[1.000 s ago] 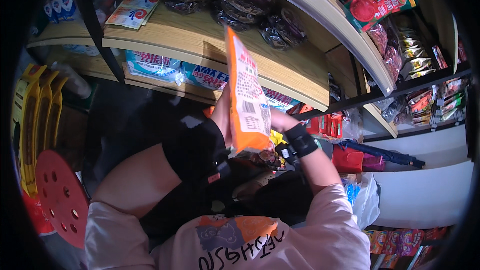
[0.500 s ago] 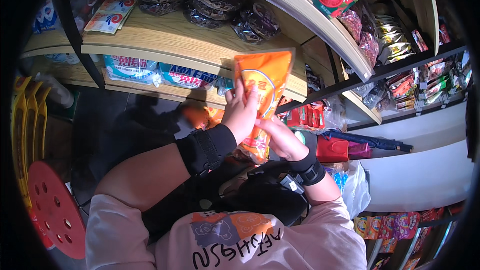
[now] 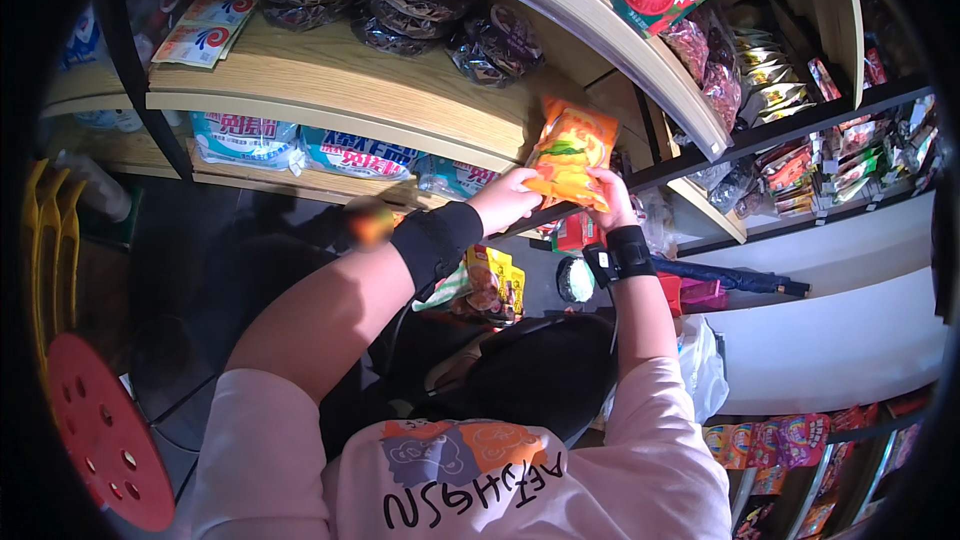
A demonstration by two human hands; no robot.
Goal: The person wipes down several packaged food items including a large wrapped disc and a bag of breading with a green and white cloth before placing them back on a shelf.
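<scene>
Both my hands hold an orange plastic food pouch [image 3: 575, 148] out in front of me, at the right end of the wooden shelf [image 3: 380, 90]. My left hand [image 3: 507, 201] grips its lower left corner with the fingers closed. On the lower right edge, my right hand [image 3: 614, 200] pinches the pouch. Its top leans away toward the shelf board; whether it touches the wood I cannot tell. Black bands wrap both my wrists. Below my hands, yellow and red packets [image 3: 490, 280] stand near the floor.
Dark wrapped packs [image 3: 415, 0] and flat paper packets [image 3: 212, 28] lie on the shelf. Blue-and-white bags [image 3: 245, 140] fill the level below. To the right are hanging snack packets [image 3: 800, 170] and a folded umbrella [image 3: 735, 277]. A red perforated stool [image 3: 108, 430] is at left.
The pouch has moved away from me and to the right, toward the shelf, and now shows a different side. Both arms have reached farther out, uncovering the yellow packets below.
</scene>
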